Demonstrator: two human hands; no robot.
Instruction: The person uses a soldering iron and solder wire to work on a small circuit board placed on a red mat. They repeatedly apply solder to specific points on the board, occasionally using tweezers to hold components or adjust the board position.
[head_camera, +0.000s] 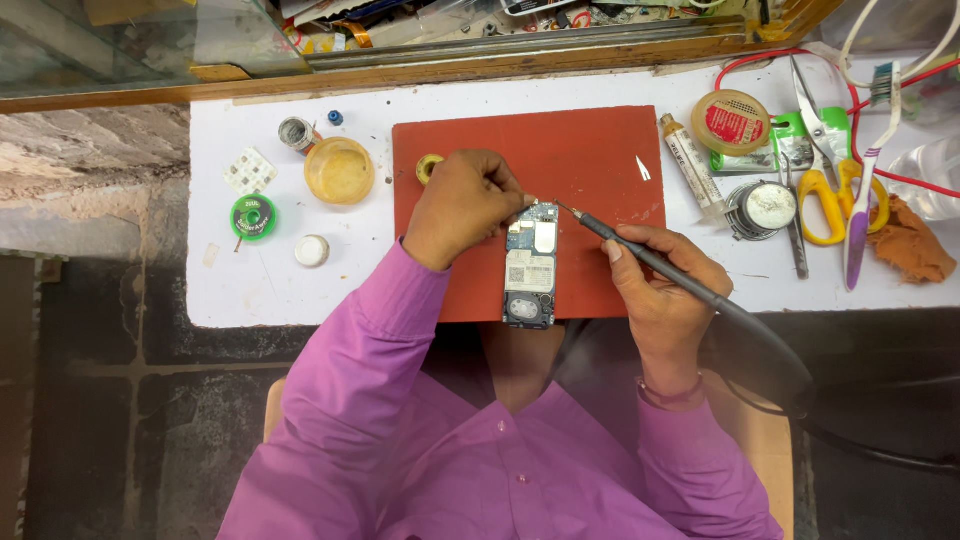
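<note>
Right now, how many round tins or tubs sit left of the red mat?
4: amber tub, grey tin behind it, green spool, white cap. None seems hidden.

White worktop (250, 290) carries everything. Red mat (600, 150) at centre, phone circuit board (530, 265) on its 6 o'clock part, small yellow tape roll (430, 167) at the mat's 10 o'clock corner. At 9 o'clock of the mat: amber round dish (340, 171), small tin (296, 133), blue cap (335, 117), green wick spool (253, 217), white cap (312, 250), white mesh square (250, 171). At 3 o'clock: syringe tube (690, 167), round red-labelled tin (731, 122), solder reel (765, 207), yellow-handled scissors (822, 170), purple toothbrush (865, 190), orange rag (910, 243).
</note>
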